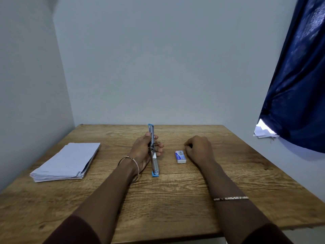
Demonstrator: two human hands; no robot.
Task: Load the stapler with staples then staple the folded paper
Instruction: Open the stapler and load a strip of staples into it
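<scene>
A blue and silver stapler (154, 161) is swung fully open into one long line at the middle of the table. Its near blue end rests on the wood and its far end points up and away. My left hand (143, 150) grips it around the hinge. A small white and blue staple box (180, 156) lies flat just right of the stapler. Beside the box, my right hand (199, 149) rests on the table with its fingers curled and nothing in them. A stack of folded white paper (67, 162) lies at the left of the table.
The wooden table (161, 199) stands in a corner, with walls behind and to the left. A dark blue curtain (299, 85) hangs at the right over loose white papers (263, 132) on a ledge.
</scene>
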